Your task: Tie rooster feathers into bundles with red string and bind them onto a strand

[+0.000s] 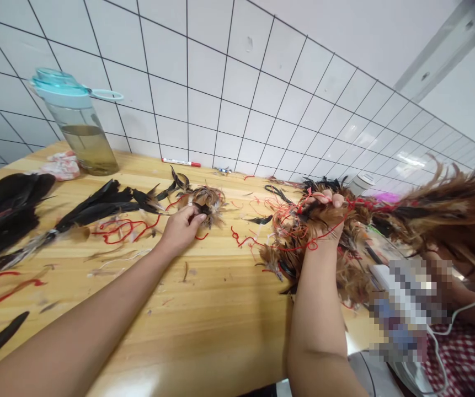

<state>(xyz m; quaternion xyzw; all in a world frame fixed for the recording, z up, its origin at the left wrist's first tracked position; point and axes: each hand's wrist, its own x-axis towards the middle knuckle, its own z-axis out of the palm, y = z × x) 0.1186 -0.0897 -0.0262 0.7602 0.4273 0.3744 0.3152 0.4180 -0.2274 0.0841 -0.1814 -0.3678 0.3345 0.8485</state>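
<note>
My left hand (181, 227) reaches over the wooden table (204, 320) and pinches a small bundle of brown feathers (209, 203) lying on it. My right hand (324, 220) is raised and closed around a thick string of brown feathers (448, 215) bound with red thread (303, 231); the string runs off to the right. Loose brown feathers and tangled thread hang below that hand.
Long black feathers (96, 209) and a dark heap (1, 215) lie at the left with red thread scraps (121, 229). A lidded water bottle (80, 127) stands by the tiled wall (237, 82), near a red marker (181, 162). Another person's checked sleeve (469, 353) shows at the lower right.
</note>
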